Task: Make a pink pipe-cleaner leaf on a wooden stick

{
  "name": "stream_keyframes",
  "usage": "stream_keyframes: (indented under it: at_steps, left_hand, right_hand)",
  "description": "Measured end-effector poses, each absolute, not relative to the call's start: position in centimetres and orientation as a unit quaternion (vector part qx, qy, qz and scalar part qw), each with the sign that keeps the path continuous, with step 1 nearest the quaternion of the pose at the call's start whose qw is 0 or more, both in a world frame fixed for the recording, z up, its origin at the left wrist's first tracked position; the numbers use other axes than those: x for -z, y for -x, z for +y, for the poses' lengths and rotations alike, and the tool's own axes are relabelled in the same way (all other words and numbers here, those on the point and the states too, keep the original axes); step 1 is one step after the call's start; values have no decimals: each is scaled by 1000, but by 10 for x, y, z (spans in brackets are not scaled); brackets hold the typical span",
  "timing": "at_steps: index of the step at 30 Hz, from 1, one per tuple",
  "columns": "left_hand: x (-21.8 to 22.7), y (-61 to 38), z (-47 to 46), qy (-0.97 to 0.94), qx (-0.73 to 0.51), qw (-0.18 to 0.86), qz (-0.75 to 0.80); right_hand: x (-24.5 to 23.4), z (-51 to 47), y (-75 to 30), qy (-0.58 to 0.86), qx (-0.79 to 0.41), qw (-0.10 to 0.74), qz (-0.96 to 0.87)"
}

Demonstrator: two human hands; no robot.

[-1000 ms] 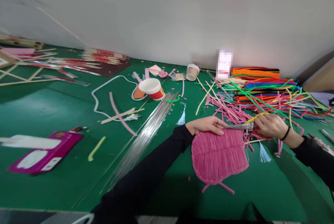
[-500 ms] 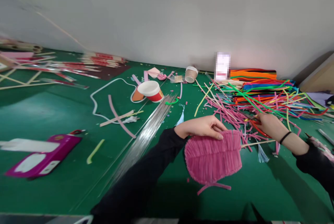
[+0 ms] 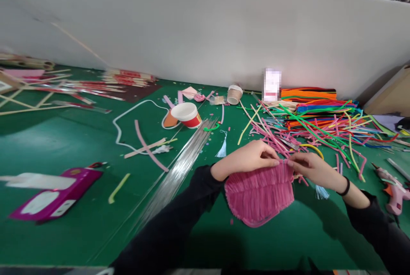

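A pink fan-shaped piece made of rows of pipe cleaners [image 3: 258, 200] lies just in front of me, with a ridge across its middle. My left hand [image 3: 256, 157] grips its upper edge, thumb and fingers pinched together. At the upper right corner of that piece, my right hand [image 3: 312, 168] pinches the edge close to the left fingertips. What exactly lies between the right fingertips is too small to tell. Beyond the right hand, a metal scissor blade [image 3: 289, 143] rests among cut pink pipe cleaners [image 3: 272, 136].
Coloured pipe cleaners [image 3: 320, 117] are heaped at the back right. A pink glue gun [image 3: 395, 191] lies far right. Left of my hands are thin clear rods [image 3: 179, 164], a blue tassel [image 3: 222, 144], a paper cup [image 3: 188, 117], a white cable [image 3: 117, 125] and a magenta packet [image 3: 60, 194].
My right hand has left the scissors and moved left to the pink piece's upper corner. A loose pink strip below the piece no longer shows there. The left hand keeps its grip.
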State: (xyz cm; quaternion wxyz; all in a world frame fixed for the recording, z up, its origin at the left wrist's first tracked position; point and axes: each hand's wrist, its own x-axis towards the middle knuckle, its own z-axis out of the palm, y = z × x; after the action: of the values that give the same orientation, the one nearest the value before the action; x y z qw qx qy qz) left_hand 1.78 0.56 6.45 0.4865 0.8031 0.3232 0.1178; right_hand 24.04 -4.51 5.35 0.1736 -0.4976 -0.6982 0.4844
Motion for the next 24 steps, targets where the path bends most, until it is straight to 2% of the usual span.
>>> stream_keyframes:
  at_steps: [5,9,14,20,24]
  left_hand:
    - [-62,-27,-4,-749,-139,534,367]
    - [-61,-31,-10,-733,-142,541,387]
    - [-60,-25,-7,-752,-144,551,332]
    - [-54,-13,7,-776,-63,539,322]
    - [-45,-16,8,-768,-85,555,309]
  right_hand:
    - [-38,-56,-238,490,-566,227,-622]
    - [-41,-59,-236,499,-555,226,-626]
    - [-41,-59,-238,502,-545,230,-631]
    - [-40,-54,-239,512,-541,225,-628]
    - [-37,-47,-238,509,-506,208,-664]
